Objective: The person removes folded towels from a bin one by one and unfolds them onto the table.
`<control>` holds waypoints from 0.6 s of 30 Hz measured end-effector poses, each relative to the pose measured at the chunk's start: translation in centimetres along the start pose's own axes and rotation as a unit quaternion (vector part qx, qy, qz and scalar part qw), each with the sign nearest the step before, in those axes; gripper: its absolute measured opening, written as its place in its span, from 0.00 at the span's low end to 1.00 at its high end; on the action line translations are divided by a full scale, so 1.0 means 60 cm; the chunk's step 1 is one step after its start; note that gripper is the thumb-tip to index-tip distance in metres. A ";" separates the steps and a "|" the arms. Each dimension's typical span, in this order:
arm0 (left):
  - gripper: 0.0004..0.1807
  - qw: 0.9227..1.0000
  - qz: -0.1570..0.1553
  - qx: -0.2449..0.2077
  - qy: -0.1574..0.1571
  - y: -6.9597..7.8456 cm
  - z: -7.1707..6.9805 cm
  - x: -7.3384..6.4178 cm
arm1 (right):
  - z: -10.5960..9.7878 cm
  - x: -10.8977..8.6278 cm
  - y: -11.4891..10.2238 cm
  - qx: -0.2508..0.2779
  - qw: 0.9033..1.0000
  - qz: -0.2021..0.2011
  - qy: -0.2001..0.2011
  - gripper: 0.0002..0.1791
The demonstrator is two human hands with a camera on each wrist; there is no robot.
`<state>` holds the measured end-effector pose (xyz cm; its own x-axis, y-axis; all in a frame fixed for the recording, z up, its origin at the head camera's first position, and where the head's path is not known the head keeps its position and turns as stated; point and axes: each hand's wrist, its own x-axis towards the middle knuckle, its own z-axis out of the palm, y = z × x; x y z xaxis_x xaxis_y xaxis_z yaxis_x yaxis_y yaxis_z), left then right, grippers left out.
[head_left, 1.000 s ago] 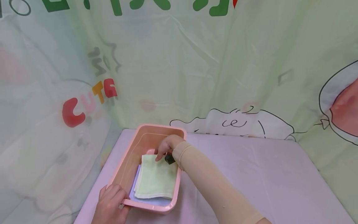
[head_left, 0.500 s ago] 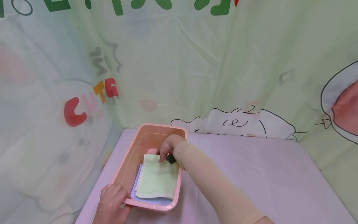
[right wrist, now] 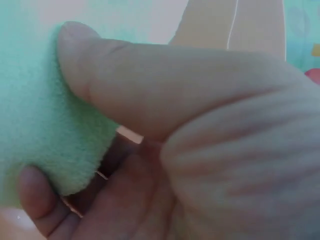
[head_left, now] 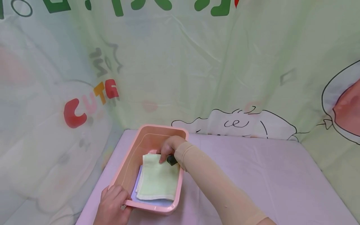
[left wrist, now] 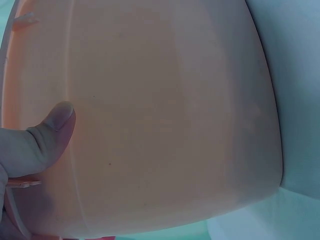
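A pink plastic bin point(head_left: 152, 207) stands on the table with a folded pale green towel point(head_left: 158, 184) inside. Under the towel, a lavender-blue cloth point(head_left: 156, 201) shows at the left and near sides. My left hand point(head_left: 112, 203) grips the bin's near left corner, its thumb point(left wrist: 52, 132) pressed on the outer wall in the left wrist view. My right hand point(head_left: 168, 148) reaches inside and pinches the far edge of the green towel. In the right wrist view the thumb point(right wrist: 95, 65) lies on top of the towel point(right wrist: 45, 125), with the other fingers at and beneath its edge.
A pale lilac cover point(head_left: 253, 178) lies over the table, spreading to the right of the bin. Behind and to the left hangs a printed curtain point(head_left: 157, 72) with cartoon drawings. A small black device point(head_left: 172, 160) sits at my right wrist.
The far left corner of the green towel has shifted slightly left over the last half second. Both hands and the bin stay almost still.
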<state>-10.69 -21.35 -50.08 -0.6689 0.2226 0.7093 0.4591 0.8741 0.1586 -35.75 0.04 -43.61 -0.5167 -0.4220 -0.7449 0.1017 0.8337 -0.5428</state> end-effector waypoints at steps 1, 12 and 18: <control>0.30 1.000 -0.002 0.001 -0.001 0.001 0.000 0.000 | 0.000 0.000 0.000 -0.001 1.000 -0.011 -0.001 0.16; 0.29 1.000 0.002 -0.005 0.004 -0.003 0.005 0.000 | -0.003 0.008 0.004 -0.018 0.993 -0.115 0.028 0.09; 0.30 1.000 0.007 -0.005 0.012 -0.003 0.005 -0.001 | 0.003 0.009 0.002 -0.021 0.987 -0.155 0.034 0.07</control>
<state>-10.92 -21.40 -50.34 -0.6475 0.2248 0.7282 0.4743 0.8668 0.1541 -35.88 -0.14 -44.15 -0.5728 -0.6358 -0.5174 -0.1048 0.6828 -0.7231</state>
